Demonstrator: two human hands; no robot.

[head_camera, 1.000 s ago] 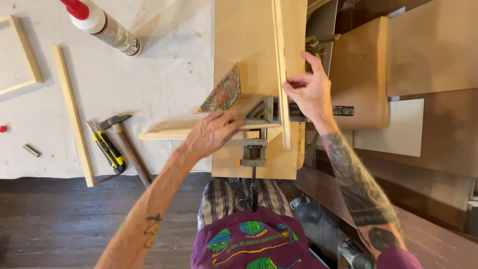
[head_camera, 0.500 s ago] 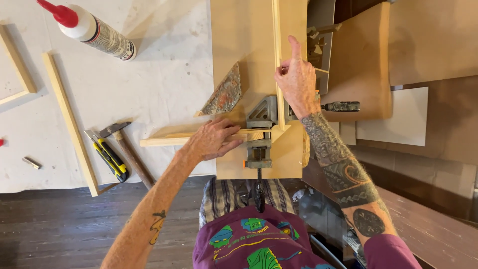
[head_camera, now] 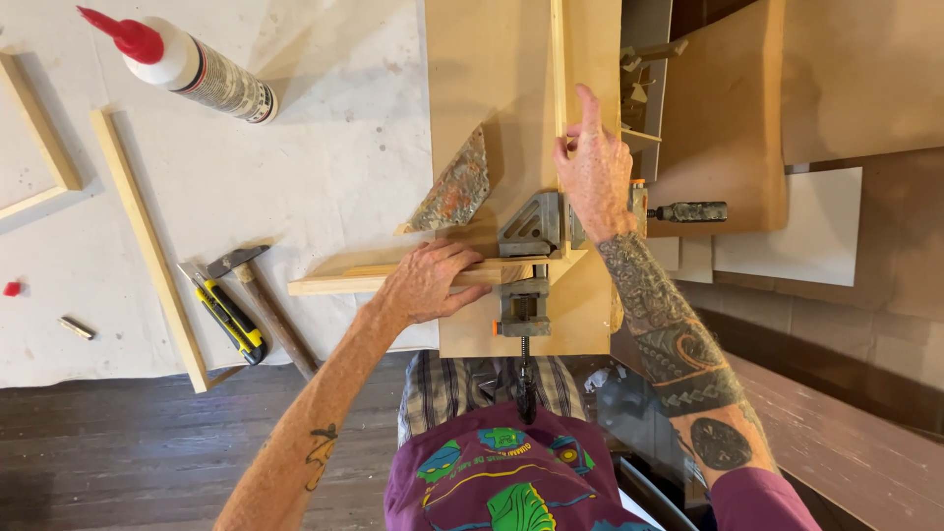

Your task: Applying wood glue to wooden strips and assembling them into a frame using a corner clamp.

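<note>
A metal corner clamp [head_camera: 529, 258] sits on a light wooden board [head_camera: 492, 88] at the table's near edge. Two thin wooden strips meet in it at a right angle. My left hand [head_camera: 430, 280] lies flat on the horizontal strip [head_camera: 334, 283], pressing it down just left of the clamp. My right hand [head_camera: 593, 172] holds the vertical strip [head_camera: 559, 59] between thumb and fingers, index finger pointing up along it, just above the clamp. A triangular block with a rusty, mottled face [head_camera: 452, 187] lies on the board left of the clamp.
On the white sheet lie a glue bottle with a red cap [head_camera: 187, 67], a long wooden strip [head_camera: 147, 246], a yellow utility knife [head_camera: 228, 315], a hammer [head_camera: 265, 305] and part of a wooden frame [head_camera: 39, 128]. Wooden panels [head_camera: 728, 108] stand to the right.
My right hand has slid from the side of the vertical strip onto it, closer to the clamp, and turned so the index finger points up. My left hand stays on the horizontal strip.
</note>
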